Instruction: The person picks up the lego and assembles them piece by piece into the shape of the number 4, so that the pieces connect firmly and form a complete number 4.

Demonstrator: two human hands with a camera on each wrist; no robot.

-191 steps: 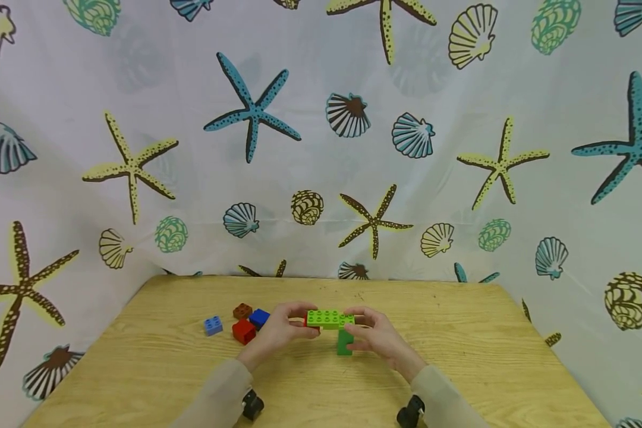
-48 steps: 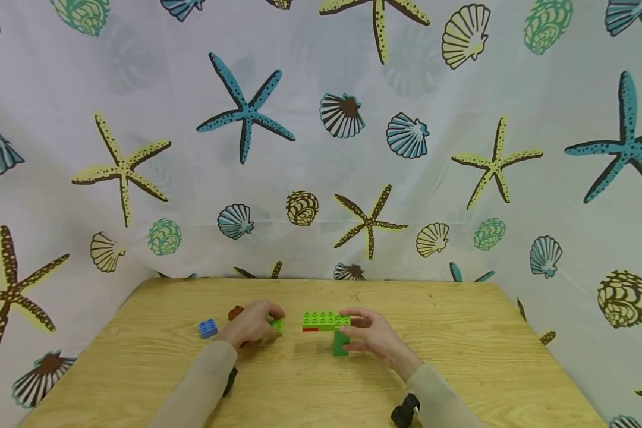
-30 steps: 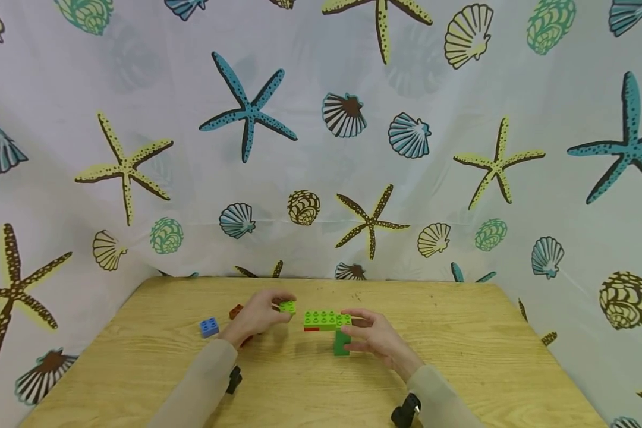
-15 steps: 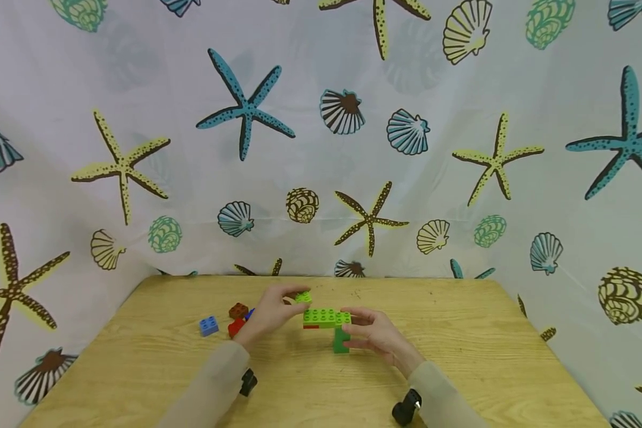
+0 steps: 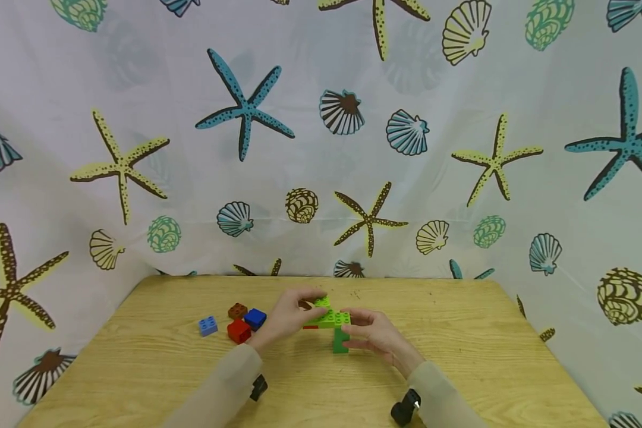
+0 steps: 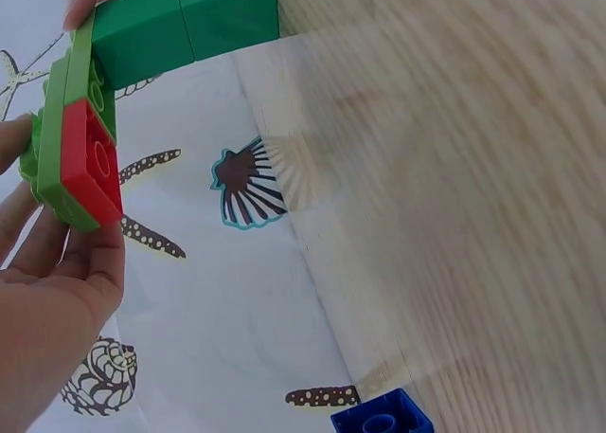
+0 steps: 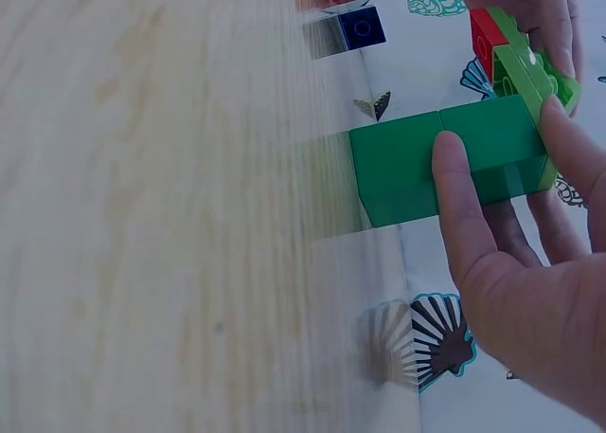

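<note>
Two dark green bricks (image 7: 407,168), stacked upright on the table, carry lime green bricks (image 5: 329,321) that reach out to the left in the head view. A red brick (image 6: 92,163) is fixed under the overhanging end. My left hand (image 5: 290,314) pinches a small lime green brick (image 5: 323,301) right at the top of that overhang, with some fingers beneath the end. On the other side, my right hand (image 5: 378,339) grips the dark green column and the lime layer above it between thumb and fingers, as the right wrist view shows.
Left of the structure lie loose bricks: a light blue one (image 5: 208,326), a brown one (image 5: 238,311), a red one (image 5: 239,331) and a dark blue one (image 5: 255,319). Behind the wooden table (image 5: 438,356) hangs a shell-patterned curtain (image 5: 294,154).
My left hand has picked up the small lime green brick from beside the loose bricks and carried it right, onto the overhang. My right hand has stayed at the column.
</note>
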